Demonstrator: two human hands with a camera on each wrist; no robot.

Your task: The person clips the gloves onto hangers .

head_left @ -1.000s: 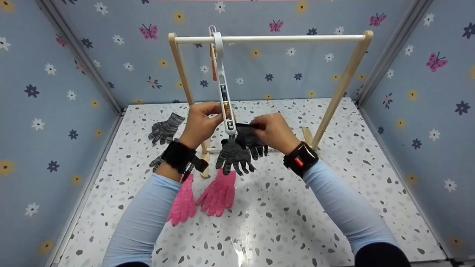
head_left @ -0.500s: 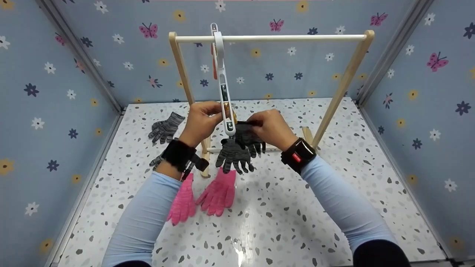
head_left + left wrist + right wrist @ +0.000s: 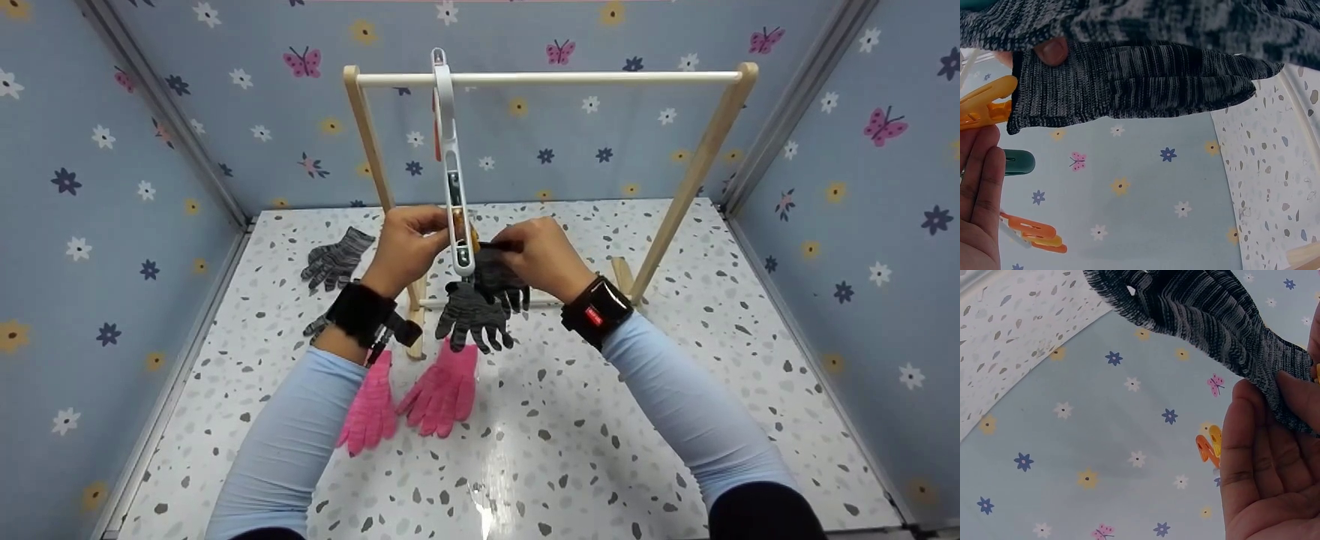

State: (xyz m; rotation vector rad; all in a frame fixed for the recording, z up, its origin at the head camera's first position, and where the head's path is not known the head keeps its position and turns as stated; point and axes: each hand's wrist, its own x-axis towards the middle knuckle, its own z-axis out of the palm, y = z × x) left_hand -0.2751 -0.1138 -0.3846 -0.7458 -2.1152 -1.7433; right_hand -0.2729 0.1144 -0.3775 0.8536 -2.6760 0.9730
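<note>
My left hand (image 3: 407, 246) pinches a yellow clothespin (image 3: 987, 104) on the white clip hanger (image 3: 448, 120). The thumb and fingers of my right hand (image 3: 546, 255) hold the cuff of a dark grey knitted glove (image 3: 1213, 320). Its cuff edge lies right beside the yellow clothespin in the left wrist view; whether it is between the clip's jaws I cannot tell. A second dark grey glove (image 3: 472, 315) hangs, fingers down, from the hanger's near end. A green clothespin (image 3: 1019, 162) and an orange one (image 3: 1030, 226) show further along the hanger.
The hanger hooks over the white rod (image 3: 600, 77) of a wooden rack (image 3: 694, 176). On the speckled table lie a grey glove (image 3: 335, 259), another partly behind my left wrist, and two pink gloves (image 3: 444, 390) (image 3: 370, 409). Flower-patterned walls (image 3: 847, 247) enclose the table.
My right hand has moved a little left with the grey glove, bringing its cuff closer to the yellow clothespin. The hanger's far end has shifted slightly right. My left hand stays nearly still.
</note>
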